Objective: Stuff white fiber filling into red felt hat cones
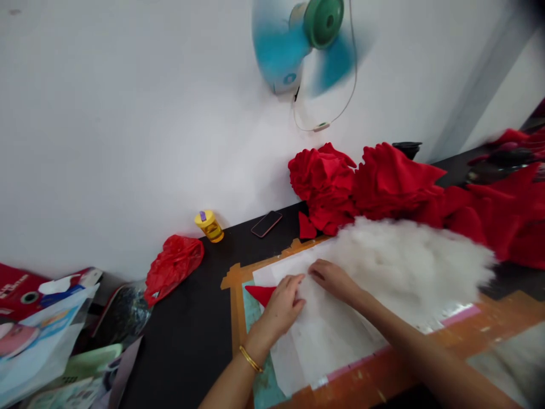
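1. Your left hand (pixel 281 307) sits knuckles-up with the fingers curled, on the near-left part of the white sheet (pixel 323 335). There is a gold bangle (pixel 251 359) on that wrist.
2. Red cloth piece (pixel 259 293): small and pointed, poking out from under the little-finger side of your left hand. The wide end is hidden beneath the hand and the tip points away from it, to the left.
3. Its long axis runs roughly sideways, in line with your left knuckles. It lies flat at the sheet's left edge.
4. Left grip: the fingers bend over the cloth, but the hand covers the contact. I cannot tell whether you pinch it or only press it down.
5. Your right hand (pixel 334 281) lies just beyond and to the right of the left. It is palm down and flat on the sheet, released, grasping nothing. Its fingertips nearly meet your left thumb.
6. Nearer hand: the left, touching the red piece. The right is on the other side of the left hand, apart from the cloth.
7. White stuffing (pixel 409 261): a fluffy mound just right of your right hand, lying over the sheet.
8. Past the stuffing, away from both hands, a red fabric heap (pixel 383 187) sits against the wall.
9. Left of your left hand, well apart on the black table (pixel 191 329): phone (pixel 266 223), yellow jar (pixel 209 226), red plastic bag (pixel 174 264).
10. A fan (pixel 306 40) is high on the wall beyond both hands, blades blurred.
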`<state>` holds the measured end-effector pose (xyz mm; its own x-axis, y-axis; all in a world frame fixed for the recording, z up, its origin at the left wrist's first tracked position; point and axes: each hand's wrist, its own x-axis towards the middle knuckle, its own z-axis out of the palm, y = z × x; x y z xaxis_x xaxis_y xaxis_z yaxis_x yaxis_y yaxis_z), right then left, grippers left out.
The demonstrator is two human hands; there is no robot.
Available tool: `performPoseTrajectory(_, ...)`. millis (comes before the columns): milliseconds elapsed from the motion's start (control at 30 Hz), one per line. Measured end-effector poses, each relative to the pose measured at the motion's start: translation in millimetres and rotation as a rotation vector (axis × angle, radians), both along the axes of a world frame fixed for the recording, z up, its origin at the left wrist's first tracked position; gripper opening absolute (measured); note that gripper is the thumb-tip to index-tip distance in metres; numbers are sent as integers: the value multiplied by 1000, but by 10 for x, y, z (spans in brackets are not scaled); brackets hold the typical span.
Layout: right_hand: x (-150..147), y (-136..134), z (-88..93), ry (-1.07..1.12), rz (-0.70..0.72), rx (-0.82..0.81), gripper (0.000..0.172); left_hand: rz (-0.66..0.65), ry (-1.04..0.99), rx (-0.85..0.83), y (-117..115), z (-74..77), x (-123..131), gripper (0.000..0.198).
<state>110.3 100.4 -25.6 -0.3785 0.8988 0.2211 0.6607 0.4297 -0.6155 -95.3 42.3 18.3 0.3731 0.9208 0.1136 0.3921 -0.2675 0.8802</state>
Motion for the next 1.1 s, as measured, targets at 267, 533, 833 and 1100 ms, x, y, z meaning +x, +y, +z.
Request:
performPoseTrajectory(267, 9, -258, -91, -19, -144, -76, 42, -51, 479, 4, 291, -132, 274, 62)
performPoseTrajectory(533, 511, -229, 58, -13, -299, -75, 39, 164, 403, 27, 504, 52, -21, 12)
performPoseTrajectory(833, 33, -439, 226, 518, -176, -219, 48, 180, 18, -123, 316, 4, 454, 14)
performPoseTrajectory(1100, 162, -472, -70, 458, -392, -128, 35, 184, -122, -221, 285, -200, 312, 17)
